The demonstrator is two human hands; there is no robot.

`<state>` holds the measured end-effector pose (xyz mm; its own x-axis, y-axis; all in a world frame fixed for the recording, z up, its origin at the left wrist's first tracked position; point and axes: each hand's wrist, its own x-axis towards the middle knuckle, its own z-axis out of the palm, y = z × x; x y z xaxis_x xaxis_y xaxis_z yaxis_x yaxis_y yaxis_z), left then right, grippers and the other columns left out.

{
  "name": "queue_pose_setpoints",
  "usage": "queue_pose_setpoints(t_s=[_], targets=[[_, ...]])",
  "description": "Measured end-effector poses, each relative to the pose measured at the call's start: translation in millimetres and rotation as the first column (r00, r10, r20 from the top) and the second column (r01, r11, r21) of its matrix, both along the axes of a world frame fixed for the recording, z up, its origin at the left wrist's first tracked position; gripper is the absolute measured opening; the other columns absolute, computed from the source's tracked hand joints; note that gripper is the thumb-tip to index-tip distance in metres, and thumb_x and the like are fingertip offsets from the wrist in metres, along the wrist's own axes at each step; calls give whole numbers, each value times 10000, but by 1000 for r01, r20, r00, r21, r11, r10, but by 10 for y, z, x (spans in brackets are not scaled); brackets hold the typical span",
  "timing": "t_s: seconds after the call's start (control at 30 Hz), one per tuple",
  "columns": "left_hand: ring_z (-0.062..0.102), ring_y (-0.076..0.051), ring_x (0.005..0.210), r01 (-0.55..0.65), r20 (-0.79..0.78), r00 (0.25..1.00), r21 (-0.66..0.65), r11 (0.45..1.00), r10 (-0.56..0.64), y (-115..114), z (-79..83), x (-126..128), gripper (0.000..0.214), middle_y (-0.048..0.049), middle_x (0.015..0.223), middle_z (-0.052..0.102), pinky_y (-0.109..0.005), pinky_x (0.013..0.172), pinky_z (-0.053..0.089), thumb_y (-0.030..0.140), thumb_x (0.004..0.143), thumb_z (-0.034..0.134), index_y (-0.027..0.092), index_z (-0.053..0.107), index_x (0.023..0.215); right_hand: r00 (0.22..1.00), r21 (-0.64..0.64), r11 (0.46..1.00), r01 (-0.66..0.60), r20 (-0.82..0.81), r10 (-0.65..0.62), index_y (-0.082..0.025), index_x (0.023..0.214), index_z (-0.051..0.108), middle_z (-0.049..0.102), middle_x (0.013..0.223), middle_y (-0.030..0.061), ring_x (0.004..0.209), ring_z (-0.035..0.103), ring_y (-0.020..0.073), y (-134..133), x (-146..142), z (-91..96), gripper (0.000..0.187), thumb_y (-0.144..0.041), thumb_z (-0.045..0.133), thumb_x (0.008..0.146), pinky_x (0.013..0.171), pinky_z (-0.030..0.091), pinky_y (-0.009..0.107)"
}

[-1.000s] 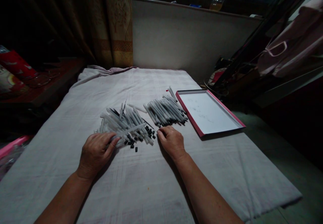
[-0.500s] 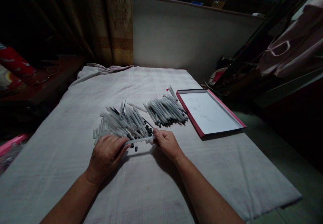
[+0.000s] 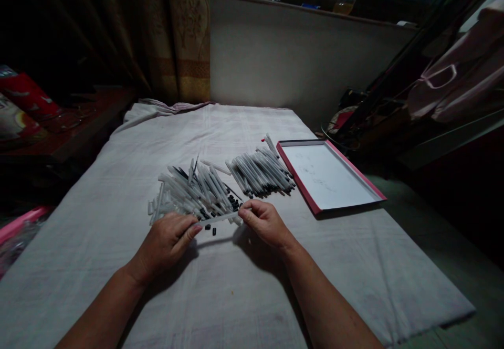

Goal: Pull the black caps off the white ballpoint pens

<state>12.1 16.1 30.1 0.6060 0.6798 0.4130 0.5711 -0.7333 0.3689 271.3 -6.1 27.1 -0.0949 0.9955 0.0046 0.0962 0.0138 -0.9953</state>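
Observation:
My left hand point(image 3: 167, 244) and my right hand point(image 3: 265, 223) hold one clear pen barrel point(image 3: 218, 218) between them, each pinching an end, just above the cloth. Behind it lies a loose heap of pen barrels point(image 3: 189, 191) with small black caps point(image 3: 234, 202) scattered at its near edge. A tidier bundle of pens point(image 3: 260, 173) lies to the right of the heap.
A white cloth point(image 3: 220, 286) covers the table. A shallow red-rimmed tray point(image 3: 376, 194) with a white floor lies at the right, close to the table edge. A curtain hangs behind, a dark wooden shelf stands at the left, and clothes hang at the right.
One second ago both hands rested at the heap; since then they have lifted out a single barrel and now hold it between them, slightly nearer to me.

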Motion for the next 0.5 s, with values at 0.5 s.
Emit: queue_pose_setpoints(t_s=[0.5], targets=[[475,-112,495,-40,106,989,-471,881,102,21,104,-38,470,34,534,485,-229,504,382,528,941,396,209,471,605,997,193,979,66,-43,-59,-205,857,741,703,747,20,699,632,158,5,-74,-51,189,-381,743,788,656,488,277]])
